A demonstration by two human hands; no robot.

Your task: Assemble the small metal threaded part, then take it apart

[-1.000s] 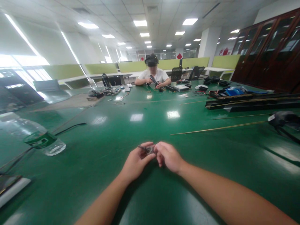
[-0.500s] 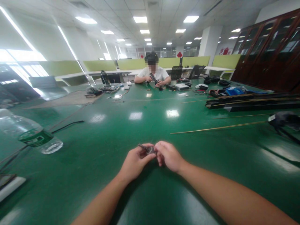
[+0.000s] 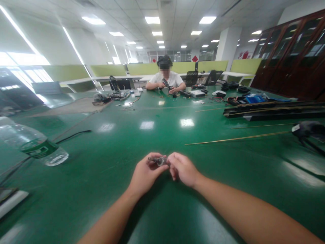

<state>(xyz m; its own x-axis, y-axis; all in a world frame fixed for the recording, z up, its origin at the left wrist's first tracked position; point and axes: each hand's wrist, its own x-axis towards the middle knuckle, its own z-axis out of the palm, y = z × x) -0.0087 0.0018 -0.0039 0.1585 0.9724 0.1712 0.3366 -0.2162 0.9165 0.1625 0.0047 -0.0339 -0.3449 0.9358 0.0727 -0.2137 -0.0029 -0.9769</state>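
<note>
A small grey metal part with a narrow stepped shaft and a wider round body (image 3: 160,161) is held between my two hands just above the green table. My left hand (image 3: 145,177) is closed around it, thumb along its near side and fingers behind. The shaft points left, over the base of the left fingers. My right hand (image 3: 185,170) has its fingers pinched together at the part's right end. Those fingertips cover that end, so its shape is hidden.
A clear plastic bottle (image 3: 42,146) lies at the left, near a black cable (image 3: 73,136). Thin brass-coloured rods (image 3: 238,139) and black metal channels (image 3: 276,111) lie at the right. Across the green table (image 3: 122,210), a person (image 3: 165,81) handles a power tool.
The metal part has tilted slightly, so its shaft now lies flatter and reaches a little further left. Both hands stay in nearly the same place.
</note>
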